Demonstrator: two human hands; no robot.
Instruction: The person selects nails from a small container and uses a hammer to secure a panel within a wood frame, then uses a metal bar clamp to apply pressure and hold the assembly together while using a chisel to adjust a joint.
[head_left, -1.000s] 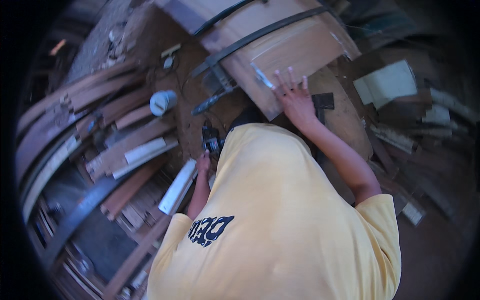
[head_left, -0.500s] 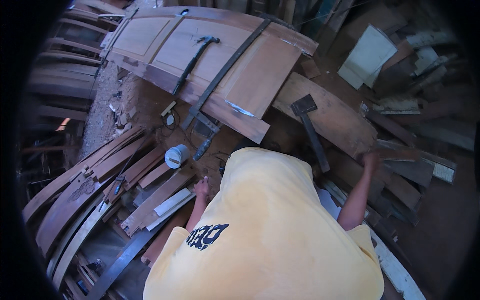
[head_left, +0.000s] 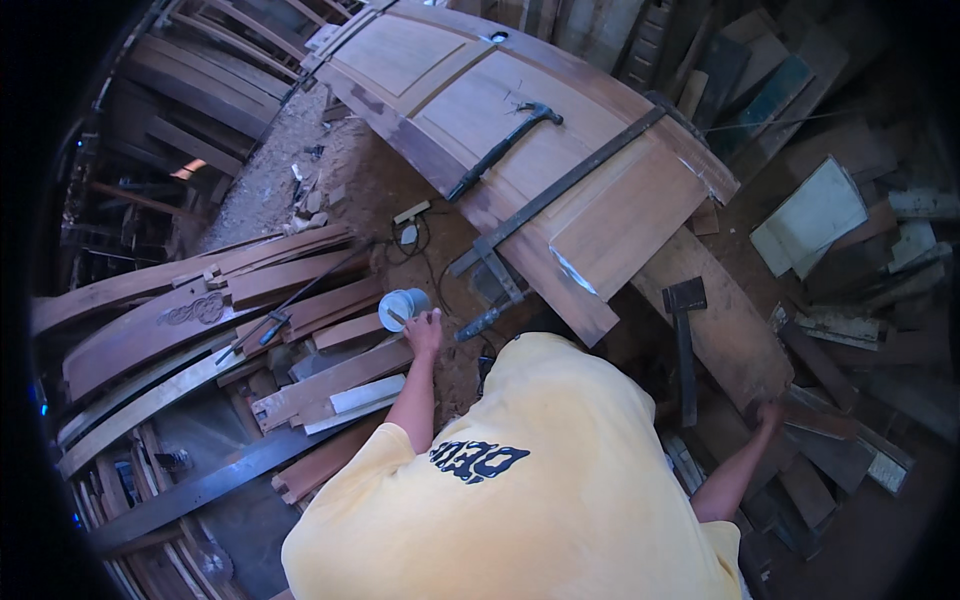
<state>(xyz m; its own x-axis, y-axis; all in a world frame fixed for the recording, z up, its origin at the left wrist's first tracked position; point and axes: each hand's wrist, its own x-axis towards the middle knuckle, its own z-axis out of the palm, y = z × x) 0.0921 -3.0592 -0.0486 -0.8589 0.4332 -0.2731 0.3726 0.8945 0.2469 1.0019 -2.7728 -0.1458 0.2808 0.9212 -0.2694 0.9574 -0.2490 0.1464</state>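
Note:
My left hand (head_left: 424,336) is at the rim of a small pale-blue bucket (head_left: 412,302); its fingers look apart. A short wooden stick (head_left: 397,317) pokes out of the bucket beside my fingertips, and I see no firm hold on it. My right hand (head_left: 766,412) is by the lower end of a wide brown plank (head_left: 715,310), its fingers dark and blurred. A dark square-headed mallet (head_left: 685,297) lies against that plank. Ahead, a claw hammer (head_left: 510,148) rests on a panelled wooden door (head_left: 500,90), with a bar clamp (head_left: 570,195) across it.
Curved boards and offcuts (head_left: 190,320) are piled on the left, with a long thin tool (head_left: 275,322) on top. A cable (head_left: 425,240) trails over the dirt floor beyond the bucket. To the right lie scrap boards and a pale sheet (head_left: 810,218).
My left hand has moved forward to the bucket rim. My right hand stays near the plank's end. The whole view has shifted, with the door now further right.

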